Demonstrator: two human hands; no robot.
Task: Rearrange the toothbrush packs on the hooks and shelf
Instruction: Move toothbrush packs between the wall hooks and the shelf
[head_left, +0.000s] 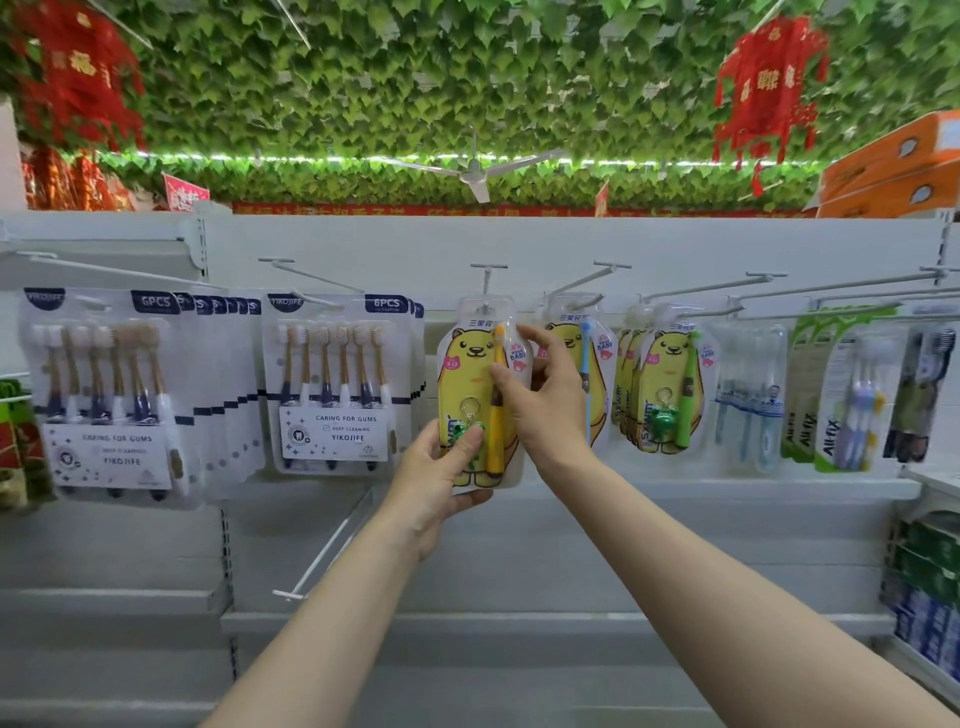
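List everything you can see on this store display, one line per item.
yellow-brush bear pack: one, yellow, centre hook, held by both hands
blue-brush bear pack: one seen, yellow, next hook right, partly behind the right hand
green-brush bear packs: several, yellow, hook further right
six-brush packs: two stacks, white and navy, left hooks
clear packs: count unclear, blue brushes, right
green-and-white packs: at least two, far right
bare hook: one, white, lower row
ceiling fan: one, white, overhead
red lanterns: two, top corners
orange boxes: stacked, top right
left hand: grips the yellow-brush pack's bottom
right hand: pinches its right edge
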